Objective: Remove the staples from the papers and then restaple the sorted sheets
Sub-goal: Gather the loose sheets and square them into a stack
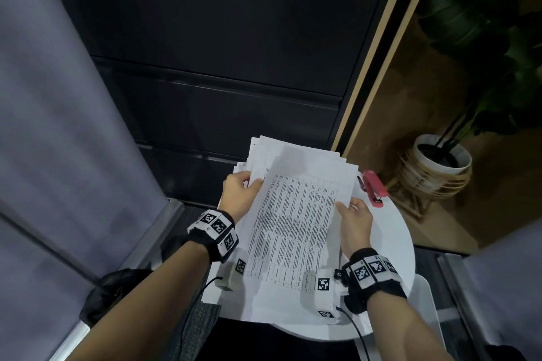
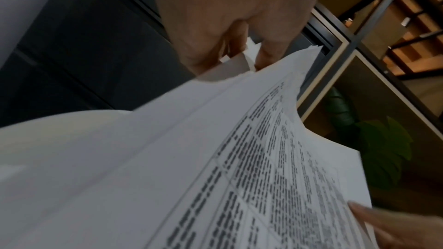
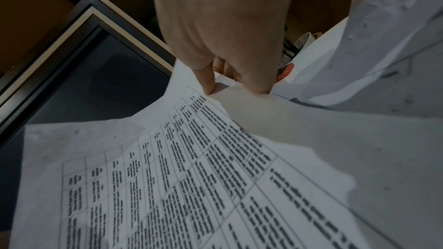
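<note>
1. Round white worktop [image 1: 393, 246] stands before dark cabinet drawers [image 1: 223, 67]; a potted plant [image 1: 443, 161] sits at right.
2. Printed sheet [image 1: 293, 222] is held raised above the paper stack [image 1: 296, 155] on the worktop.
3. Left hand [image 1: 239, 192] pinches the sheet's left edge, thumb on top.
4. Right hand [image 1: 356, 221] pinches the right edge.
5. Red stapler [image 1: 374, 189] lies near the worktop's far right rim, partly hidden by paper.
6. Printed text is blurred, illegible.

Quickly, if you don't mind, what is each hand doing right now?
Left hand: pinching the left edge of the printed sheet.
Right hand: gripping the same sheet's right edge.
</note>
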Demonstrator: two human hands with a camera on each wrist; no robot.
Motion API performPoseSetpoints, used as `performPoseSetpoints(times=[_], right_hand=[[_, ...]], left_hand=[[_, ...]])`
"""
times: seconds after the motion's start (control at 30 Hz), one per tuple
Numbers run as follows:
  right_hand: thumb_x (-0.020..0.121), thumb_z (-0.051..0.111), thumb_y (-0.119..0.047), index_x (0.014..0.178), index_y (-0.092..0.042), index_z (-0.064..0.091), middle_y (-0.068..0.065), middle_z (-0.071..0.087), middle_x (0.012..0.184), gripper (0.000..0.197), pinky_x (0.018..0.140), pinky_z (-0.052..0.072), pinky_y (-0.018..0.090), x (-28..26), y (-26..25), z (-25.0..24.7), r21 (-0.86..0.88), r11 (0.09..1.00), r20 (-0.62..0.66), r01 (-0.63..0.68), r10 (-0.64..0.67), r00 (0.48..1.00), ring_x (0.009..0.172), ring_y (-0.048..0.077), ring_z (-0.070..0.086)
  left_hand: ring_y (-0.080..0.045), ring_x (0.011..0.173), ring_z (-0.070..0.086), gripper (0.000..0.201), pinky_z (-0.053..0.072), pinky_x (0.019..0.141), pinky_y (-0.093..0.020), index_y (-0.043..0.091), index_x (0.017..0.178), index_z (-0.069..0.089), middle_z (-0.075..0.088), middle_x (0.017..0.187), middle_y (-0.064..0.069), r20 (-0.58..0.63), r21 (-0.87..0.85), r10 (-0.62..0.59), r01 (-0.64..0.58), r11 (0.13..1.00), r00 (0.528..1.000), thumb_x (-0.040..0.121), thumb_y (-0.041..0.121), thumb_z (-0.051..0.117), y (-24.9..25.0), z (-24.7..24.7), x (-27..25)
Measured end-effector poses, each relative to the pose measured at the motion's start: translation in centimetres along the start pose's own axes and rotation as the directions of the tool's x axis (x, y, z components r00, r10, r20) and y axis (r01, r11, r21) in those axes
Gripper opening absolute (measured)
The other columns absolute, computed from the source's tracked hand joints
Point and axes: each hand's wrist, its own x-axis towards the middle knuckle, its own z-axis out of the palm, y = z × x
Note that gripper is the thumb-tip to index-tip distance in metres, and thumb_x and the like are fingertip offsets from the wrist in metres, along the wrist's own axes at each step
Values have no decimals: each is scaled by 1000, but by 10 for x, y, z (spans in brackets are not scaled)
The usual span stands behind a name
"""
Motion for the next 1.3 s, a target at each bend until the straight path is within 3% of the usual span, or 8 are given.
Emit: performPoseSetpoints(times=[0.17, 0.23, 0.4, 0.73, 0.9, 1.07, 1.17, 1.3], right_hand=[[94, 56, -1, 90, -13, 56, 14, 68, 100, 12, 95, 47, 39, -2, 1, -1, 47, 999, 39, -3, 1, 999, 96, 29, 64], [95, 57, -3, 91, -14, 58, 13, 70, 99, 12, 94, 49, 39, -4, -2, 0, 41, 999, 87, 7, -10, 996, 95, 30, 66], [94, 58, -2, 82, -13, 64, 10, 70, 94, 17, 93, 47, 38, -2, -14, 3, 99, 995, 108, 9, -20, 994, 92, 26, 63], [92, 59, 4, 97, -9, 69, 5, 73, 102, 17, 90, 50, 30, -10, -58, 11, 73, 987, 191, 141, -153, 970, 96, 18, 68], [91, 57, 10, 91, -18, 64, -16, 71, 82, 28, 85, 49, 20, -27, -122, 27, 224, 821, 89, 525, -553, 828, 85, 0, 63], [87, 63, 7, 88, -21, 67, -15, 73, 83, 29, 90, 50, 30, -33, -113, 29, 88, 891, 176, 445, -454, 873, 87, 6, 66], [89, 63, 5, 91, -15, 68, -12, 70, 90, 21, 91, 50, 31, -35, -98, 30, 10, 920, 239, 392, -383, 893, 86, 0, 67], [90, 58, 8, 104, -22, 57, -9, 65, 101, 33, 87, 48, 20, -44, -116, 37, 92, 858, 157, 505, -513, 844, 91, -7, 64]], left_hand=[[-10, 73, 67, 38, 54, 73, -26, -2, 97, 68, 71, 81, 2, 152, -189, -56, 84, 978, 987, 99, 32, 51, 4, -2, -10], [-9, 72, 67, 36, 54, 67, -29, 0, 97, 68, 71, 84, 2, 199, -111, 47, -25, 993, 979, 96, 34, 56, 8, 1, -15], [-20, 92, 68, 55, 52, 90, -36, 6, 95, 67, 71, 97, -13, 154, -202, 58, -26, 979, 986, 82, 59, 61, 18, -2, -10], [-15, 101, 69, 23, 53, 94, -47, 14, 110, 65, 72, 106, 0, 81, -274, 108, -82, 958, 991, 89, 6, 65, 53, -11, 1], [-24, 107, 66, 40, 53, 91, -51, 18, 114, 53, 66, 115, -9, -148, -383, 371, -399, 833, 917, 81, 4, 72, 122, -19, 12], [-23, 117, 61, 84, 53, 93, -46, 38, 132, 33, 55, 131, -10, -124, -442, 269, -296, 847, 955, 70, 10, 83, 114, -16, 18], [-22, 104, 68, 45, 53, 92, -53, 15, 115, 61, 70, 111, -8, -3, -350, 149, -141, 926, 989, 76, 9, 80, 87, -15, 17], [-21, 94, 71, 14, 56, 87, -43, 13, 99, 69, 73, 96, -8, -40, -315, 222, -223, 922, 974, 86, 9, 70, 106, -16, 15]])
